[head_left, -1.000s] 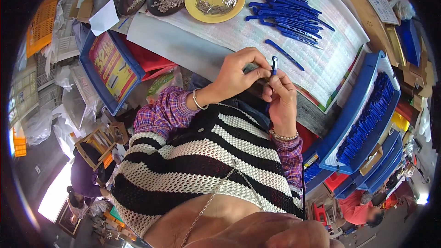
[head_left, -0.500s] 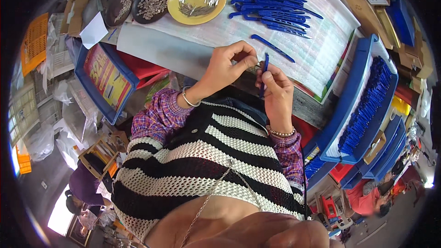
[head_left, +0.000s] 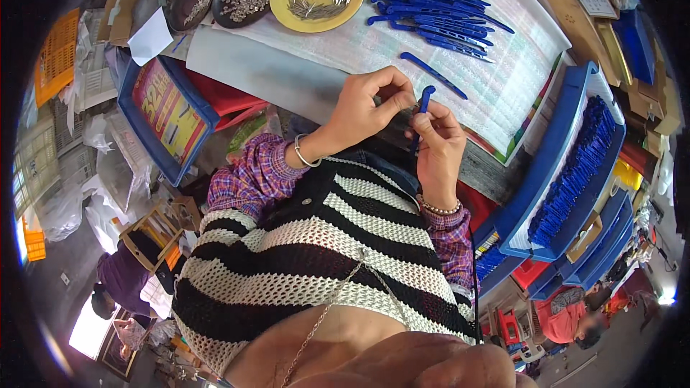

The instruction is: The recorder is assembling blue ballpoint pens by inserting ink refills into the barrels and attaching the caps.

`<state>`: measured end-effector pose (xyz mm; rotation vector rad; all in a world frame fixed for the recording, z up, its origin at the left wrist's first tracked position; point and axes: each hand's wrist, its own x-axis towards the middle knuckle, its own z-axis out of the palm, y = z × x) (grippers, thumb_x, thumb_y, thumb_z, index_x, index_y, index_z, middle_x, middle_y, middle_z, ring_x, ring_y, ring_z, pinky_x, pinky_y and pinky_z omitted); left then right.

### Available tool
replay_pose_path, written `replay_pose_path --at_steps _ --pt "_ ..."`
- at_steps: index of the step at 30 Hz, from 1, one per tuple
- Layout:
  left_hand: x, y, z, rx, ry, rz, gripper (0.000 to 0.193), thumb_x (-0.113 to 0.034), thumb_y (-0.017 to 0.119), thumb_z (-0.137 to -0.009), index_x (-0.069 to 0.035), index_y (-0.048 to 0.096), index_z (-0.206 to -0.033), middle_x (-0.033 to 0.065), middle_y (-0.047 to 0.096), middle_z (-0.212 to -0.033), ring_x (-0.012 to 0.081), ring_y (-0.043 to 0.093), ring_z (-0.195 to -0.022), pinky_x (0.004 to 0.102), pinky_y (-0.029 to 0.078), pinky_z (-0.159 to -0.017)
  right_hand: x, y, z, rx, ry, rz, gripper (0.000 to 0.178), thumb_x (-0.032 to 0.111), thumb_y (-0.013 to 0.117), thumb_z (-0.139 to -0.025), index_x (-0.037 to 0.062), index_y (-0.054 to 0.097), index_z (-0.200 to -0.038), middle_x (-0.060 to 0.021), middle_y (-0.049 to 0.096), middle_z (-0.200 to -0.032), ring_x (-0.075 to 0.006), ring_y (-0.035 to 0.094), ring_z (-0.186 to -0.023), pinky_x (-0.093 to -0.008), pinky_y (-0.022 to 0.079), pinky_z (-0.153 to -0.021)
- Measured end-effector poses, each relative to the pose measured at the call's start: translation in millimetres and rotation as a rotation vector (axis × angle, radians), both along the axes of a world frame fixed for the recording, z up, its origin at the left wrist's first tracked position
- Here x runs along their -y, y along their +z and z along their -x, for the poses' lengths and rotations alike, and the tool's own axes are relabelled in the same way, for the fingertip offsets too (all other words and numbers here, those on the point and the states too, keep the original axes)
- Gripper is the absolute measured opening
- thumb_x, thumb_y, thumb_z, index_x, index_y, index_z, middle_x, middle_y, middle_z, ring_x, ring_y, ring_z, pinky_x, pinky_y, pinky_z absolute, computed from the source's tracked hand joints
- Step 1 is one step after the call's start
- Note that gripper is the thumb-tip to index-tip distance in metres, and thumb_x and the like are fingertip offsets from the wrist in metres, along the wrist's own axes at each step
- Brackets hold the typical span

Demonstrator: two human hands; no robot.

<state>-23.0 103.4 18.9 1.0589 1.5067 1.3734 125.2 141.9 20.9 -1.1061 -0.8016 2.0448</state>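
Note:
My right hand (head_left: pixel 440 145) grips a slim blue plastic piece with a hooked end (head_left: pixel 427 96), held upright at the table's near edge. Close beside that hooked end, my left hand (head_left: pixel 374 106) is closed in a pinch; whatever lies between its fingertips is too small to make out. One similar blue piece (head_left: pixel 433 75) lies alone on the white table covering (head_left: pixel 323 65), just beyond my hands. Farther back is a pile of such blue pieces (head_left: pixel 438 11). Thin metal pins (head_left: pixel 316 8) lie in a yellow plate (head_left: pixel 282 16) to the left of the pile.
Two dark bowls, one with small metal parts (head_left: pixel 246 1), stand left of the plate. A blue tray filled with blue pieces (head_left: pixel 575 172) stands at the right. Another blue tray (head_left: pixel 205 111) with a printed sheet sits at the left. Other people (head_left: pixel 568 312) are in the background.
The blue piece in my right hand has turned, so its hooked end shows more plainly. Both hands sit slightly farther right in the picture, as does the whole table.

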Motion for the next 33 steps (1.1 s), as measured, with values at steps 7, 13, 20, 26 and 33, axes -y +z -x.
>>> replay_pose_path --at_steps 7,13,20,26,33 --pt "2 -2 -3 -0.100 0.042 -0.036 0.010 -0.008 0.065 -0.081 -0.001 0.058 -0.081 0.0005 0.059 -0.069 0.0051 0.052 -0.062 0.0214 0.043 -0.057 3 -1 2 0.064 -0.018 -0.092 0.020 -0.001 0.067 -0.078 -0.0011 0.061 -0.097 -0.0027 0.061 -0.080 -0.0088 0.057 -0.068 -0.0233 0.050 -0.059" --pt "5 -2 -4 0.034 -0.019 0.036 0.010 -0.009 0.064 -0.083 -0.001 0.058 -0.081 -0.0008 0.059 -0.070 0.0038 0.050 -0.063 0.0207 0.041 -0.056 3 1 2 0.022 0.004 0.004 0.016 0.000 0.065 -0.079 -0.0010 0.061 -0.095 -0.0024 0.060 -0.077 -0.0084 0.055 -0.065 -0.0222 0.047 -0.053" --pt "6 -5 -7 0.123 -0.034 0.042 0.011 -0.010 0.064 -0.083 -0.001 0.057 -0.081 -0.0008 0.058 -0.069 0.0033 0.049 -0.062 0.0198 0.040 -0.055 -3 3 -4 0.014 0.085 0.102 0.014 0.002 0.065 -0.080 -0.0007 0.061 -0.094 -0.0028 0.060 -0.076 -0.0083 0.055 -0.064 -0.0211 0.040 -0.048" --pt "5 4 -6 -0.112 0.014 -0.054 0.008 -0.007 0.063 -0.079 -0.001 0.058 -0.078 0.0067 0.060 -0.064 0.0130 0.058 -0.054 0.0255 0.044 -0.051 2 6 1 0.110 0.063 -0.046 0.011 0.004 0.063 -0.082 0.0008 0.060 -0.092 -0.0010 0.059 -0.072 -0.0072 0.054 -0.059 -0.0202 0.038 -0.046" --pt "4 -6 -2 -0.013 0.017 -0.021 0.010 -0.008 0.064 -0.081 0.000 0.058 -0.079 -0.0004 0.058 -0.068 0.0043 0.050 -0.060 0.0206 0.040 -0.055 3 5 1 0.127 -0.009 -0.025 0.012 0.002 0.063 -0.082 0.0013 0.059 -0.093 -0.0017 0.060 -0.072 -0.0083 0.056 -0.061 -0.0210 0.039 -0.046"
